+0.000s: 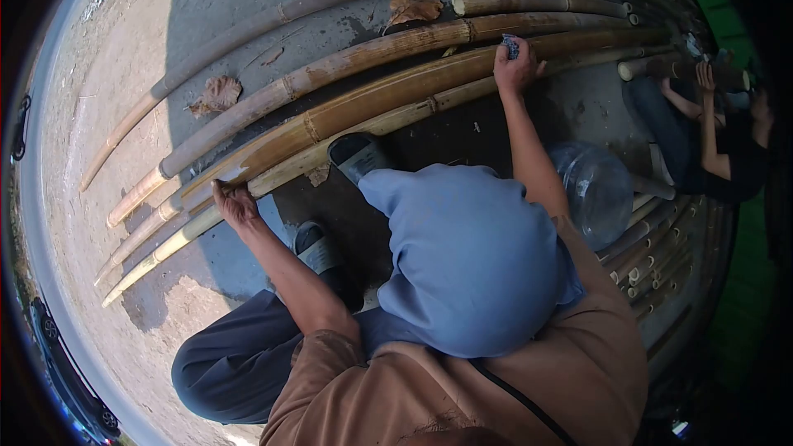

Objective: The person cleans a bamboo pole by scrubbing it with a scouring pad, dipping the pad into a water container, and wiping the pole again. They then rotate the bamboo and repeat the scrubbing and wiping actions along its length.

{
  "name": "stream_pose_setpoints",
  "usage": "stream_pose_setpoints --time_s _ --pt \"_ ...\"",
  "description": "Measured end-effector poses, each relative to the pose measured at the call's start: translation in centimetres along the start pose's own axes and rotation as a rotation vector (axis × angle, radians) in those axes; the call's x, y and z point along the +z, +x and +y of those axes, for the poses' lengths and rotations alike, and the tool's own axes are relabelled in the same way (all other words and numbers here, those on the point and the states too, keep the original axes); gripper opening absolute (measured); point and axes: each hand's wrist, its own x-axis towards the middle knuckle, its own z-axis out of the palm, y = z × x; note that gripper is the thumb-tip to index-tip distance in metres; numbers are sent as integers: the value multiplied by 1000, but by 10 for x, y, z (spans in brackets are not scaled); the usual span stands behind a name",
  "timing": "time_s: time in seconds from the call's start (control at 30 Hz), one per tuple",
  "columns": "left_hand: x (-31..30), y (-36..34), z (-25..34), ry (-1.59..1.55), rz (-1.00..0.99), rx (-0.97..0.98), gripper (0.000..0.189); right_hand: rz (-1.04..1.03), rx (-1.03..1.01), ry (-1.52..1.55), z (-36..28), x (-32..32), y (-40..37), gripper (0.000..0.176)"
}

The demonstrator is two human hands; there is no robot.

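A long, wet-looking bamboo pole (355,109) lies slantwise in front of me among other poles. My left hand (237,205) grips it near its left part, thumb raised at its upper side. Further right, my right hand (517,64) is closed around a small crumpled blue-grey scouring pad (510,47) over the same pole. A paler, thinner bamboo pole (388,122) runs along the near side. Another thick bamboo pole (330,64) lies just beyond.
A large clear plastic bottle (593,194) stands right of my arm. Blue cloth (479,256) bulges over my lap. Dry leaves (219,94) lie between poles. A person in dark clothes (735,153) sits at the right, hands by a short bamboo piece (640,70). Stacked bamboo (652,260) lies below.
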Motion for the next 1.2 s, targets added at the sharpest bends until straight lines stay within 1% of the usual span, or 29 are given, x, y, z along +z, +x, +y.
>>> stream_pose_setpoints --time_s 0.03,0.07,0.1,0.13,0.17,0.2,0.23,0.27,0.3,0.37,0.4,0.43,0.47,0.5,0.53,0.57,0.63,0.67,0.7,0.77,0.83,0.9,0.93,0.97,1.03,1.07,1.13,1.17,1.2 --pt "16 -9 -5 27 13 64 31 23 4 0 -10 2 2 26" --pt "31 -19 -5 84 -44 75 44 -7 -46 43 -31 4 -4 24" --pt "42 -24 -5 24 -26 63 47 -36 -91 82 -60 5 -20 23" --pt "51 -28 -6 -30 -9 42 49 -42 -184 89 -97 -4 -38 20" --pt "56 -29 -7 -79 7 15 52 -107 -201 182 -138 -14 -63 19" --pt "43 -11 -10 -204 13 -4 58 -252 -261 321 -176 -32 -87 18" --pt "44 -13 -11 -197 9 -7 62 -390 -325 424 -206 -44 -112 21" --pt "47 -21 -13 -194 4 -12 65 -408 -424 537 -229 -51 -139 24" --pt "48 -26 -16 -200 -5 -14 69 -484 -492 613 -245 -50 -157 26" --pt "50 -33 -13 -153 -58 -73 62 -505 -615 642 -235 -43 -154 27" --pt "34 -21 -10 -164 -56 -105 58 -485 -611 615 -223 -45 -146 26" --pt "35 -18 -7 -193 -56 -122 54 -459 -630 596 -203 -43 -128 25" --pt "35 -13 -8 -155 115 -94 51 -368 -570 514 -179 -39 -113 26" --pt "41 -13 -8 -118 177 -129 50 -353 -478 417 -152 -40 -91 27" --pt "44 -13 -7 -80 242 -168 49 -250 -415 304 -116 -33 -74 27" --pt "49 -15 -6 -45 303 -210 48 -203 -306 213 -83 -28 -57 25" --pt "57 -34 -13 -28 324 -164 43 -247 -185 83 -37 -27 -26 25" --pt "60 -42 -17 -27 330 -132 42 -306 -149 -12 -35 -29 -17 27" --pt "62 -44 -20 -30 337 -101 41 -384 -206 27 -44 -26 -15 29" --pt "63 -40 -23 -103 281 -22 31 -547 -327 101 -75 -17 -19 31" --pt "61 -35 -20 -246 87 -14 23 -743 -536 173 -141 -34 -26 36" --pt "80 -40 -13 -339 -107 -27 17 -1007 -726 145 -207 -56 -16 44" --pt "92 -44 -10 -301 -166 37 24 -1088 -746 174 -230 -58 -8 45" --pt "107 -48 -10 -308 -172 109 32 -1170 -762 197 -252 -58 1 47" --pt "140 -62 -7 -321 -173 246 50 -1270 -834 -14 -297 -54 29 47" --pt "152 -71 -1 -372 -283 200 58 -1318 -862 -126 -313 -55 35 47" --pt "170 -83 5 -471 -510 108 76 -1320 -920 -56 -338 -59 22 46" --pt "169 -81 0 -483 -489 97 78 -1324 -950 -22 -351 -60 11 46" --pt "166 -71 -7 -497 -465 91 81 -1286 -870 64 -368 -75 -8 43"
